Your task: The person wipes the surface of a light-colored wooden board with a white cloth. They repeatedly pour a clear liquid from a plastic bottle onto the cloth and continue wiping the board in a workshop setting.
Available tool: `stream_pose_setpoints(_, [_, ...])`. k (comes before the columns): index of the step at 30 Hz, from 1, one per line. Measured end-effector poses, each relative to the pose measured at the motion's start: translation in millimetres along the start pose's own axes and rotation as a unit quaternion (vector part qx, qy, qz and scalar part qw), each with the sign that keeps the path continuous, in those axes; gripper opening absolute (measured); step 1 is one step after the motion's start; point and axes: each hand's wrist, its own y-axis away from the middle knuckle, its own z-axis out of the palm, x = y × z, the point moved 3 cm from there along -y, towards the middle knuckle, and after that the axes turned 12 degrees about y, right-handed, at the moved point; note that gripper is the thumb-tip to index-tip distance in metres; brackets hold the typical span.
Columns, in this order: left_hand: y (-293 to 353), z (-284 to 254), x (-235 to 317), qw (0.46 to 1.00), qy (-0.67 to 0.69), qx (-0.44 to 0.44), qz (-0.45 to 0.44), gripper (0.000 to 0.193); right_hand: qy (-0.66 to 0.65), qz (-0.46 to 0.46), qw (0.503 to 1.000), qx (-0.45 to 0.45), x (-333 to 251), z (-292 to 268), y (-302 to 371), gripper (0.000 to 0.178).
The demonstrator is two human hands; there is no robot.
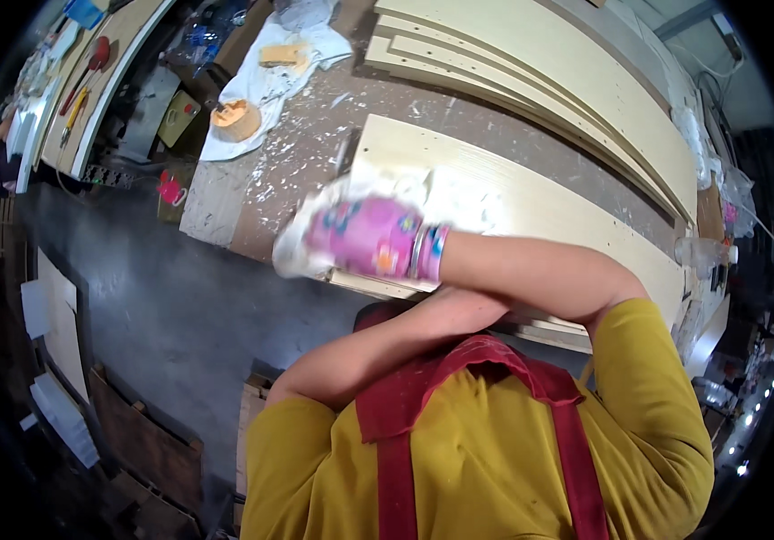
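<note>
My right hand [364, 236], in a pink flowered glove with a band at the wrist, presses a white cloth [295, 250] onto the left end of a pale wooden board [567, 209]. Hand and cloth are blurred by motion. A whitish smear [468, 200] lies on the board beside the glove. My left forearm [396, 340] crosses beneath the right one, near the board's front edge. The right forearm covers my left hand, so its fingers do not show.
More pale boards [531, 85] lie stacked at the back of the paint-spattered table [315, 117]. A round tub of orange-tan paste [235, 121] and a tan block [283, 56] sit on a white sheet. A clear bottle [706, 254] lies at the right.
</note>
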Motion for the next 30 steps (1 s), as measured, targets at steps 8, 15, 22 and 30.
stream_pose_setpoints(8, [-17.0, 15.2, 17.9, 0.86, -0.485, -0.121, 0.107, 0.048, 0.121, 0.362, 0.92, 0.094, 141.4, -58.2, 127.8, 0.022])
stream_pose_setpoints(15, [-24.7, 26.0, 11.6, 0.823, -0.547, -0.139, 0.059, 0.054, 0.202, 0.556, 0.797, 0.121, 141.4, -103.0, 377.4, 0.025])
stream_pose_setpoints(22, [-28.0, 39.2, 13.1, 0.788, -0.602, -0.13, 0.026, 0.06, 0.273, 0.716, 0.616, 0.184, 150.5, -135.5, 563.4, 0.021])
stream_pose_setpoints(30, [-23.1, 41.3, 8.2, 0.744, -0.648, -0.162, 0.012, 0.06, 0.077, 0.371, 0.919, 0.108, 66.8, -91.6, 384.4, 0.033])
